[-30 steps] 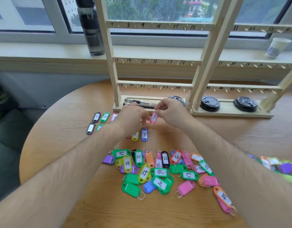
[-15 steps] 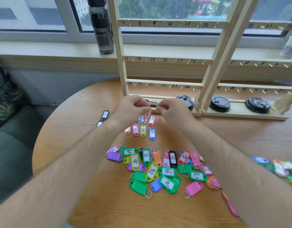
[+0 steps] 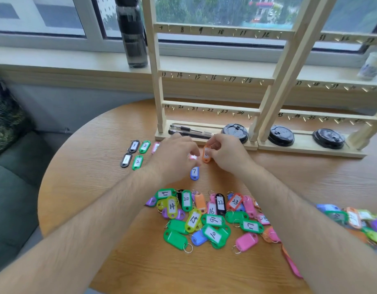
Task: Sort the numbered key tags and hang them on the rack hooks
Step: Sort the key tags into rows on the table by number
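1. Two bare hands meet in the middle of the frame, just in front of the base of the wooden rack [image 3: 160, 96], over the round desk [image 3: 94, 187].
2. The right hand [image 3: 229, 154] has its grip closed on an orange tag [image 3: 206, 155]. Thumb and forefinger pinch the upper end. The lower end is near the desk, but I cannot tell if it touches.
3. The left hand [image 3: 172, 160] has its fingers bent downward, with the tips at a pink tag [image 3: 192, 157]. This place is blurred, so I cannot tell if this grip holds the tag or only touches it.
4. One blue tag [image 3: 194, 172] marked 7 lies flat on the desk, just below both hands.
5. Left of the left hand, two black tags [image 3: 134, 146] and two green tags [image 3: 137, 162] marked 2 lie in short rows.
6. A big pile [image 3: 204, 219] of mixed tags lies in the lower centre between the forearms. The numbers 14, 20, 22, 23 and 10 can be read. A second pile [image 3: 357, 219] is at the right edge.
7. The rack rails carry handwritten numbers beside small hooks.
8. On the rack base lie two pens [image 3: 189, 130] and three black lids [image 3: 281, 135].
9. A dark bottle [image 3: 132, 32] stands on the window sill [image 3: 56, 58] in the upper part of the frame, and a paper cup [image 3: 372, 64] stands at the upper right.
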